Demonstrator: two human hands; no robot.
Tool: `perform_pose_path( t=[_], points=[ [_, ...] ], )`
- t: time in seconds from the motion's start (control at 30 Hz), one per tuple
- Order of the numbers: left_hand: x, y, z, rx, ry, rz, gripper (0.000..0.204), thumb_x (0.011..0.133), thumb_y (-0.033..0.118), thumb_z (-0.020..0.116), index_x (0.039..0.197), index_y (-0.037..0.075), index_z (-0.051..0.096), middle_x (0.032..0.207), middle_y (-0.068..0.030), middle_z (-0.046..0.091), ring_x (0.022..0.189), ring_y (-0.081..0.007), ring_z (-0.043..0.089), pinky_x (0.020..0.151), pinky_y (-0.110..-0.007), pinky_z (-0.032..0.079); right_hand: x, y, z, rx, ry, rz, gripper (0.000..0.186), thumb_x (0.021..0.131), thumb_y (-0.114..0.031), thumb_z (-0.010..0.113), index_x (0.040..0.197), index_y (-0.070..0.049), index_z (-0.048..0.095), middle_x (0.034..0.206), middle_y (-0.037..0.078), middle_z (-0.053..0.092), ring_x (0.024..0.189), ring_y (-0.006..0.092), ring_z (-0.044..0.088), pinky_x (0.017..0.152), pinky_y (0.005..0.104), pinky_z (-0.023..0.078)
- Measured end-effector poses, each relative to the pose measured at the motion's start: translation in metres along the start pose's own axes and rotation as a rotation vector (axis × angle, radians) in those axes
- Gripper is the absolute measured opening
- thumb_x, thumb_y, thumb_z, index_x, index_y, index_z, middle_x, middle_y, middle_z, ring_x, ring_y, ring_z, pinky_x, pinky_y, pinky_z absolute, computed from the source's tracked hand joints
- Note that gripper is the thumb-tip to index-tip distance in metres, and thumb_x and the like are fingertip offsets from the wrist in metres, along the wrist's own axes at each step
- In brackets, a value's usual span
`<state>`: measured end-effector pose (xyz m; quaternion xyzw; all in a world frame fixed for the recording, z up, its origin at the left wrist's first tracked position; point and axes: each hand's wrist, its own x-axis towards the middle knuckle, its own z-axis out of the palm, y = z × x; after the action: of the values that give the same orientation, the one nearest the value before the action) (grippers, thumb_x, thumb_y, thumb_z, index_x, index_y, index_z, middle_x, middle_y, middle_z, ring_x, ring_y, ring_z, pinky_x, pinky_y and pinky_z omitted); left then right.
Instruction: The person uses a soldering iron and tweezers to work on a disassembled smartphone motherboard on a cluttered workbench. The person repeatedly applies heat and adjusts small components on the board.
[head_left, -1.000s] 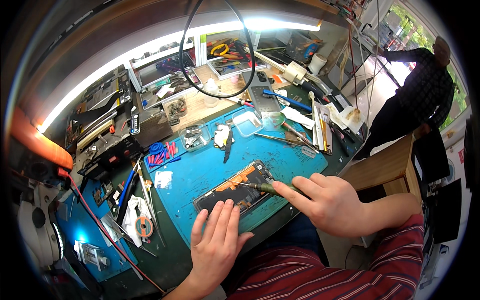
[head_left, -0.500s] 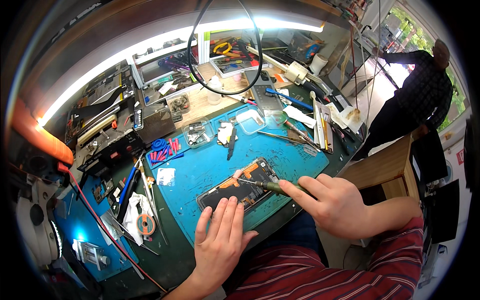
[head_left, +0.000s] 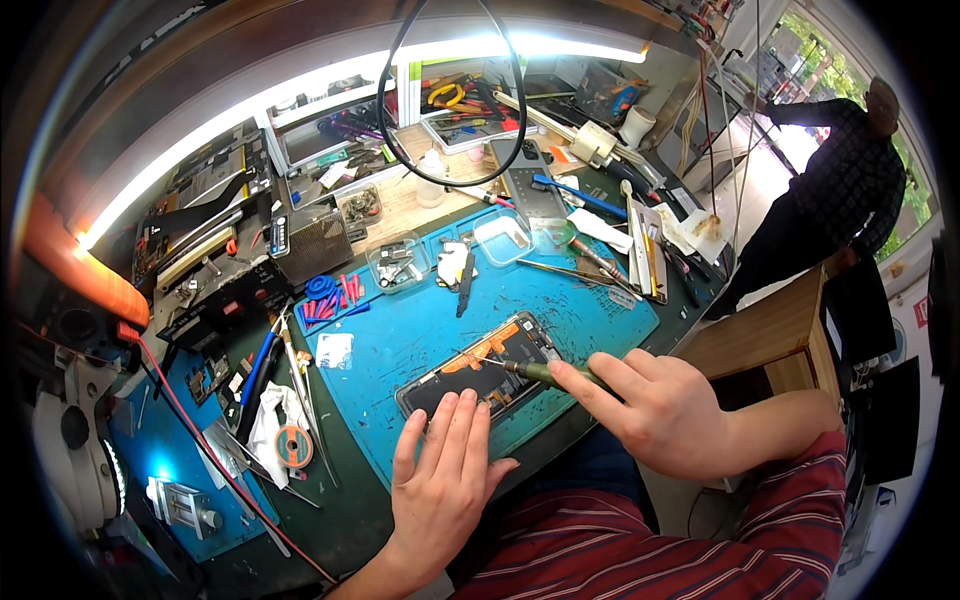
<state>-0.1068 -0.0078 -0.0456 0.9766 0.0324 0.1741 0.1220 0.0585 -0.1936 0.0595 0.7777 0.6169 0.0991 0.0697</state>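
Note:
An opened phone [head_left: 510, 372], black inside with orange flex strips [head_left: 485, 352], lies aslant on a blue work mat [head_left: 375, 400]. My left hand [head_left: 440, 490] rests flat, fingers stretched out, over the phone's lower left end and hides that part. In my right hand [head_left: 660, 410] is a green-handled tool [head_left: 540, 373] with a thin metal tip, gripped with the index finger laid along it. The tip reaches over the phone's middle near the orange strips. Whether it touches them is too small to tell.
Beyond the phone sit clear plastic boxes [head_left: 398, 264] of small parts, and red and blue picks [head_left: 330, 300]. Tweezers and a solder spool [head_left: 293, 446] lie left. Brushes and tools [head_left: 645, 245] crowd the right. A black cable loop [head_left: 378, 100] hangs overhead. A person [head_left: 835, 190] stands at right.
The tool tip has shifted slightly right. A pinkish flap that stood raised at the phone's upper edge now lies flatter as orange strip. My left hand has barely moved.

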Motion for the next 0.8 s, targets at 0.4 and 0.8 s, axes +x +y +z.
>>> perform_pose_path(
  t=[0.4, 0.8],
  points=[
    [0.000, 0.000, 0.000, 0.018, -0.006, 0.006, 0.066, 0.087, 0.040, 0.080, 0.139, 0.001, 0.064, 0.145, -0.0125, 0.066, 0.139, -0.0255, 0.060, 0.126, -0.050, 0.026, 0.004, -0.005, 0.000, 0.034, 0.005, -0.031, 0.058, 0.086, -0.014, 0.067, 0.144, -0.007, 0.066, 0.106, 0.004, 0.066, 0.081, 0.0154, 0.060, 0.062, 0.0255, 0.051],
    [0.000, 0.001, 0.000, 0.033, -0.004, 0.011, 0.067, 0.088, 0.041, 0.079, 0.139, 0.001, 0.064, 0.144, -0.0125, 0.066, 0.139, -0.0253, 0.059, 0.126, -0.050, 0.025, 0.009, -0.015, 0.007, 0.026, 0.063, -0.054, 0.053, 0.088, -0.015, 0.067, 0.141, -0.008, 0.069, 0.108, 0.005, 0.067, 0.080, 0.0146, 0.060, 0.060, 0.0248, 0.049]
  ],
)
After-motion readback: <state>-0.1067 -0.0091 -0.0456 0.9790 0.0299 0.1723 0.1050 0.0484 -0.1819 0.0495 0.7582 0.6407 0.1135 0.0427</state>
